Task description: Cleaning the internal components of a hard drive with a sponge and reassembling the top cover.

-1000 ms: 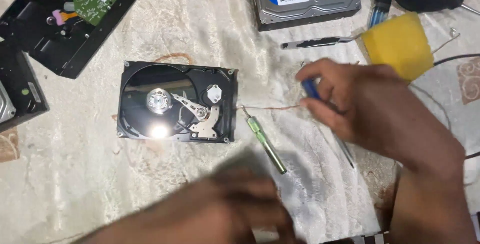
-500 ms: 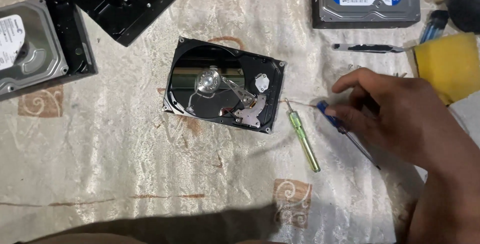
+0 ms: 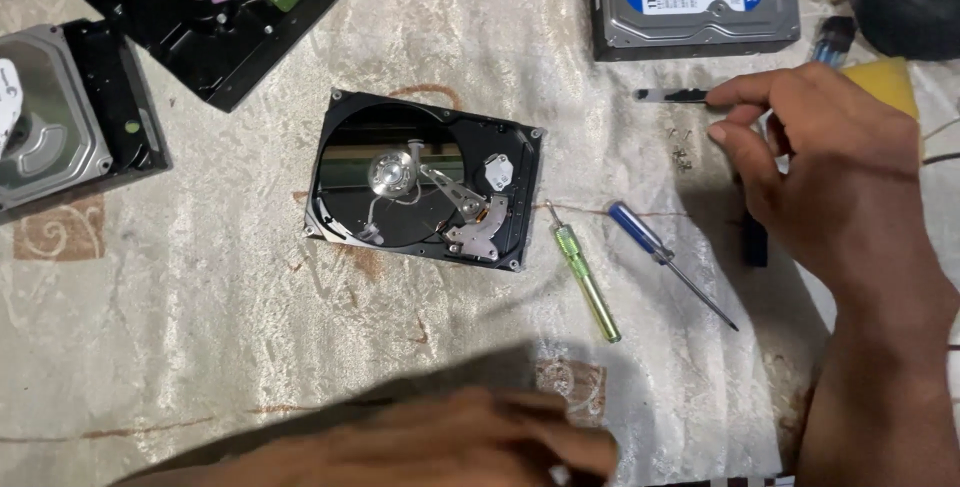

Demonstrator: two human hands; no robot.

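**Bare platter, loose screws, busy fingers**

My right hand (image 3: 830,167) hovers by the small black tool (image 3: 672,95), fingers loosely curled and apart, clamped on nothing. My left hand (image 3: 430,442) is a blur at the bottom edge; I cannot tell how its fingers stand. The opened hard drive (image 3: 425,179) lies uncovered between them, platter up. I judge a careless sweep could knock the blue screwdriver (image 3: 668,259) or green screwdriver (image 3: 585,282) onto it, or scatter the tiny screws (image 3: 682,147).
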